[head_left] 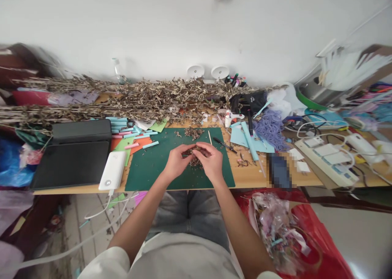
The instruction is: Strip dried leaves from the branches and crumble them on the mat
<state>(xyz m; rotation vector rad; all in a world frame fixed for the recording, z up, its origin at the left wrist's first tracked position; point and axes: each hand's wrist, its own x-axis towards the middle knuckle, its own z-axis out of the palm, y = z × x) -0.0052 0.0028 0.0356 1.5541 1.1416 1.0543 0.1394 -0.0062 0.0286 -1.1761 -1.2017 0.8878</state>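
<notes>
Above the green cutting mat (147, 170), my left hand (179, 161) and my right hand (211, 159) meet with curved fingers. Between the fingertips and thumbs is a clump of dried leaves (196, 151), partly hidden by the fingers. Crumbled brown bits (196, 162) lie on the mat just below it. Beyond my hands sits a second small heap of dried leaves (193, 132). A thin light stick (210, 137) and a black pen (225, 145) are on the mat to the right.
Dried leafy stalks (171, 95) run along the table's back. At left are a black tablet case (72, 164), a white power bank (113, 170) and blue paper rolls (118, 123). At right are purple yarn (271, 130), a glue gun (233, 117) and a power strip (327, 162); below, a red bag (327, 238).
</notes>
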